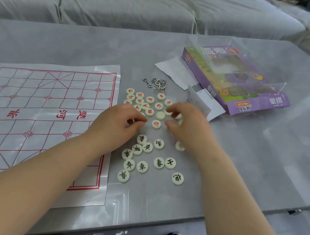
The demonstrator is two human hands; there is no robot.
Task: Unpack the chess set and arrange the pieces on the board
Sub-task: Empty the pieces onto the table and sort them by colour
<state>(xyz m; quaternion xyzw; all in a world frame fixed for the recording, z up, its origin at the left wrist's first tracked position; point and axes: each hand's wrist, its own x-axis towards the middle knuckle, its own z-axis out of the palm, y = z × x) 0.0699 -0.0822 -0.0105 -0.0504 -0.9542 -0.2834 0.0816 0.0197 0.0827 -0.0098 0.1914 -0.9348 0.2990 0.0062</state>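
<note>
Clearly the unpacking is done and the arranging has hardly begun. At far left the board, a thin sheet printed with a red grid, lies unfolded flat on the table, and no piece stands on it. Just past its right edge the left hand hovers low, its fingers curled with thumb and forefinger pinched on a sliver of white that I judge to be a piece on edge. Beyond it the red pieces sit clustered face up, and nearer the person the black pieces lie loosely spread, so sorting by colour looks well along. Between the hands one face-down piece shows a blank back. The right hand bends its fingers down onto more pale pieces; whether they grip one I cannot tell. Farther right the box lies open beside paper leaflets. Every piece has yet to go onto the grid.
</note>
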